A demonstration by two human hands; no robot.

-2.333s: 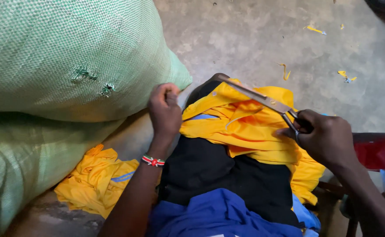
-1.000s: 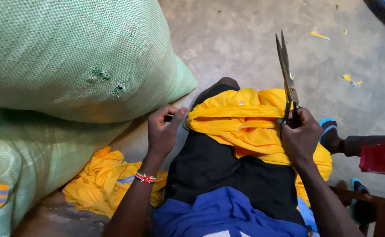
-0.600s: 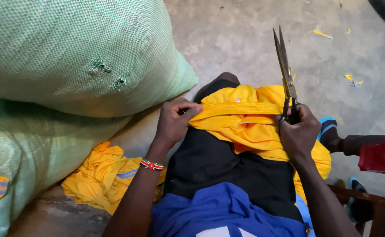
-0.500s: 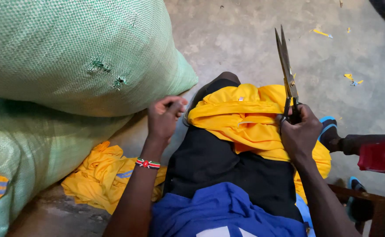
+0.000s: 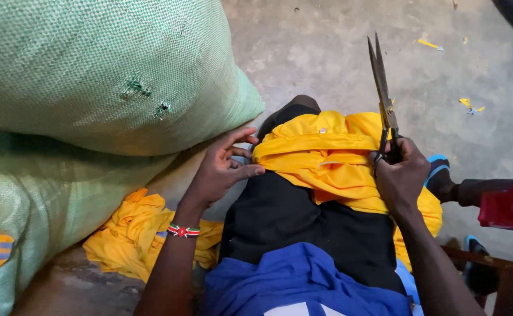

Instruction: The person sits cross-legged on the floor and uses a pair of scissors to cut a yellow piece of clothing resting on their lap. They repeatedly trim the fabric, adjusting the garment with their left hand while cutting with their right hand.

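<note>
Scissors [image 5: 383, 88] stand upright in the right hand's [image 5: 400, 175] clenched grip; left hand [image 5: 221, 172] open, fingertips touching yellow cloth [image 5: 326, 158].

We see yellow fabric [image 5: 326, 161] bunched in folds over the lap; long metal scissors [image 5: 382, 96] stand upright, blades closed.

1 head-worn camera looks steeply down, close over the lap and concrete floor [image 5: 338, 52].

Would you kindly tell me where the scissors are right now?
The scissors stand blades-up in the right hand, at the right edge of the yellow cloth on the lap.
</note>
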